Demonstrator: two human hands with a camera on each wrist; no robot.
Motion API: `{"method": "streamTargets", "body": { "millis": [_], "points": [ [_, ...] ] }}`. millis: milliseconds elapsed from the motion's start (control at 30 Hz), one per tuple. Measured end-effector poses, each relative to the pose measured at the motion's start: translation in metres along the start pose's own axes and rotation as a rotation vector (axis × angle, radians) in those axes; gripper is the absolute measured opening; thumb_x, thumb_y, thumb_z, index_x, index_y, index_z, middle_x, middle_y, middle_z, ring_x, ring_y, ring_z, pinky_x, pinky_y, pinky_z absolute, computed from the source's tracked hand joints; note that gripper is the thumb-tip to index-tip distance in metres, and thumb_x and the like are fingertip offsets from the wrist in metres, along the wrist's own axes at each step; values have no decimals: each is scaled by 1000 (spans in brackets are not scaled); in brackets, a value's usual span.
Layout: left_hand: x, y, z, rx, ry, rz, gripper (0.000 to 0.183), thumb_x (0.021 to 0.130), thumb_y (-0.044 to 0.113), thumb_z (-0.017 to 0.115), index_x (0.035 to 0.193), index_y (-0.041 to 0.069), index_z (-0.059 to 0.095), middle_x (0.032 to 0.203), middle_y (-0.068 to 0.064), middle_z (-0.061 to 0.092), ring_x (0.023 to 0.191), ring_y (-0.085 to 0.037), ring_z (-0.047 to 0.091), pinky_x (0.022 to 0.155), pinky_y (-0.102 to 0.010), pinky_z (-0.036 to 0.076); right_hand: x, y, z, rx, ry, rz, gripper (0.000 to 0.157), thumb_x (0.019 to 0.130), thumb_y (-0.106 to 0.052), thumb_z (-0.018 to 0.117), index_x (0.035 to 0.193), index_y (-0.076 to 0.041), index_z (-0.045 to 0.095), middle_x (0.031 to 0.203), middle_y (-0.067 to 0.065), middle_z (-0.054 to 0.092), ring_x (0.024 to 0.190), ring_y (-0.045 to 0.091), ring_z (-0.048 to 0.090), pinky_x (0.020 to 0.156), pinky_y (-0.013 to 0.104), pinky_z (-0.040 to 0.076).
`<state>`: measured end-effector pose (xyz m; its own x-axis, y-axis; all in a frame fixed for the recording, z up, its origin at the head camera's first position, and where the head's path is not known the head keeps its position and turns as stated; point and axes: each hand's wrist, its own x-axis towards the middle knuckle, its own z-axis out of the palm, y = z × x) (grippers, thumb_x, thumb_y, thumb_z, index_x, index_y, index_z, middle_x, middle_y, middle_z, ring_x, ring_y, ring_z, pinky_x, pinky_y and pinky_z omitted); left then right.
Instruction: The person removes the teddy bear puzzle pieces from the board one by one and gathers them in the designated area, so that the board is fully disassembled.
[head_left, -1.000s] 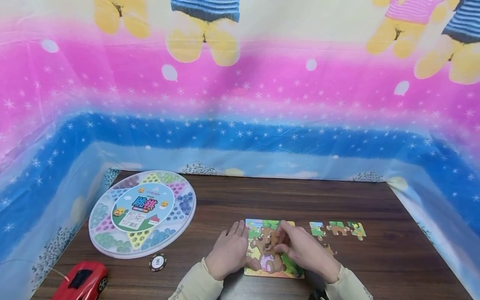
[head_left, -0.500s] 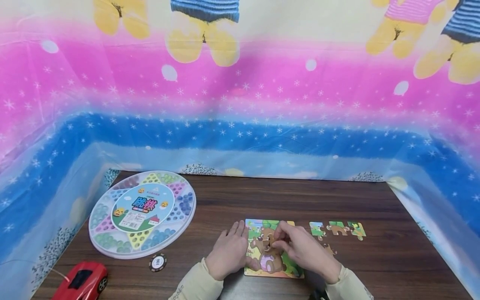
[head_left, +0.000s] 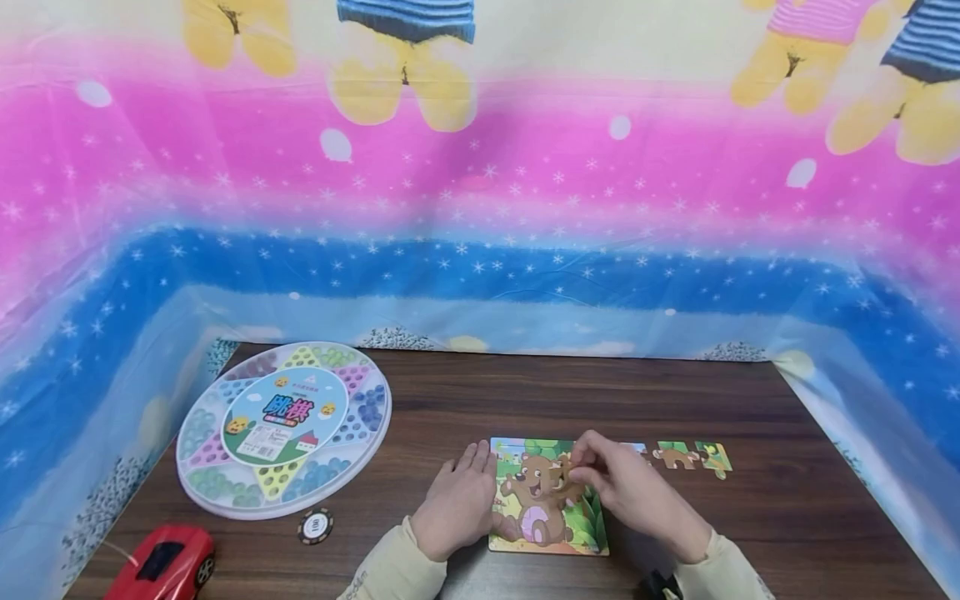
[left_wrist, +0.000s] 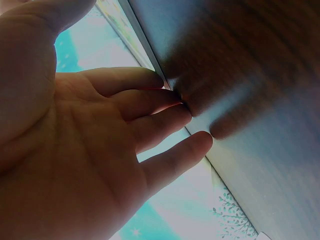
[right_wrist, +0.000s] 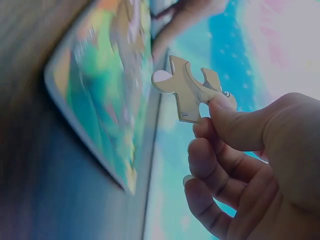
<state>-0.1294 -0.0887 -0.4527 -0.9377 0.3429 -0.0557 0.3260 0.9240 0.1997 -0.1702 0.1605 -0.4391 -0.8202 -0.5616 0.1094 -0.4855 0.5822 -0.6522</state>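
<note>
A bear jigsaw puzzle (head_left: 536, 527) lies in its flat tray on the table, in front of both hands. My left hand (head_left: 459, 504) rests along the tray's left edge with its fingers stretched out; the left wrist view shows the fingertips (left_wrist: 202, 142) at the table and nothing in the grasp. Over the upper right of the puzzle, my right hand (head_left: 626, 487) pinches a brown puzzle piece (right_wrist: 186, 92) between thumb and index finger. In the right wrist view that piece is held up off the picture, its knob pointing towards the tray. My right hand covers part of the puzzle's right edge.
Loose puzzle pieces (head_left: 677, 456) lie right of the tray, one partly behind my right hand. A round Chinese checkers set (head_left: 288, 500) stands at the left, with a poker chip (head_left: 316, 526) and a red toy car (head_left: 168, 562) nearer. A printed cloth (head_left: 480, 275) walls the table.
My right hand has shifted to the right, away from the bear's face, with the piece now seen between its fingertips. My left hand stays in place.
</note>
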Motion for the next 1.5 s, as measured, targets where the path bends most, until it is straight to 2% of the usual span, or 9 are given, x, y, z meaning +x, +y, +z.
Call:
{"method": "streamTargets", "body": {
  "millis": [200,333,433,533,700,900,1133,1500],
  "points": [
    [0,-1,1,-14,-7,2,105,67,64,75,141,-6,46,147,-22,42,136,-35,40,101,-51,41,-16,12,-31,-76,144,59,11,94,-15,63,96,-23,56,79,-7,61,60,9,54,50,25,44],
    [-1,-1,1,-10,-13,0,105,67,64,75,141,-6,46,147,-22,42,136,-34,40,101,-50,41,-31,26,-50,-166,247,77,12,93,-15,65,95,-21,55,76,-6,60,58,9,52,49,25,42],
    [-1,0,2,6,-6,0,106,66,64,75,140,-6,47,147,-22,42,136,-34,40,101,-49,41,-42,39,-63,-220,288,107,12,92,-14,66,94,-20,55,75,-6,59,59,8,51,50,25,41],
    [-1,0,3,3,9,1,106,65,64,75,139,-7,48,146,-23,42,135,-35,41,101,-50,41,-54,52,-72,-234,261,179,12,92,-13,66,93,-19,55,73,-4,58,58,8,49,50,25,41],
    [-2,-1,3,-7,31,7,106,63,64,76,136,-9,50,145,-25,44,133,-36,43,100,-51,42,-67,69,-78,-203,142,295,10,93,-13,65,93,-15,56,71,-5,58,58,10,51,51,27,41],
    [-3,-1,3,-4,40,12,106,62,64,75,136,-9,50,144,-25,44,133,-36,44,99,-51,43,-68,81,-72,-185,80,320,11,91,-10,66,93,-12,56,71,-6,61,59,13,56,54,27,43],
    [-4,1,2,6,16,13,105,64,63,74,138,-8,49,146,-23,43,134,-35,42,99,-51,42,-64,84,-62,-184,30,411,9,92,-11,66,91,-12,57,71,-3,59,60,15,53,52,29,43],
    [-1,1,2,1,16,6,105,65,63,75,138,-7,49,146,-23,43,135,-35,42,99,-49,43,-63,86,-57,-238,32,396,11,90,-8,68,89,-13,58,66,-4,54,55,12,46,51,27,38]
  ]
}}
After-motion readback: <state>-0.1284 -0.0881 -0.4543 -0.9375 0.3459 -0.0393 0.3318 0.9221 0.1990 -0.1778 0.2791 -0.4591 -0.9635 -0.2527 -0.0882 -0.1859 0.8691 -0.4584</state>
